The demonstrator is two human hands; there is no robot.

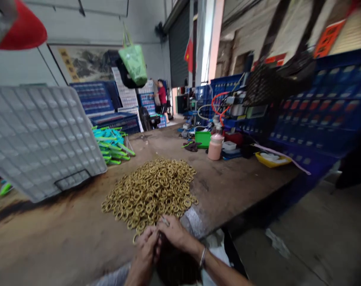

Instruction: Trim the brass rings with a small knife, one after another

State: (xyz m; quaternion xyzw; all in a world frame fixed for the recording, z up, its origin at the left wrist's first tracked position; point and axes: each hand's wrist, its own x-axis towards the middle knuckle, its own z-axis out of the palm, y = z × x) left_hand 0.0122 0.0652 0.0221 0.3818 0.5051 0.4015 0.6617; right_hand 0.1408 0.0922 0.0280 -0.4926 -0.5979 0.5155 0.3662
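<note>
A heap of brass-coloured rings lies on the brown worktable, right in front of me. At the near side of the heap, by the table's edge, my left hand and my right hand come together with fingers curled. Their fingertips meet, and whatever is between them is hidden or too small to make out. One loose ring rests beside my left hand. A bracelet circles my right wrist.
A grey plastic crate stands tilted at left, with green and turquoise plastic pieces behind it. Farther right are a pink bottle, a green tray, a yellow tray and stacked blue crates. A person stands far back.
</note>
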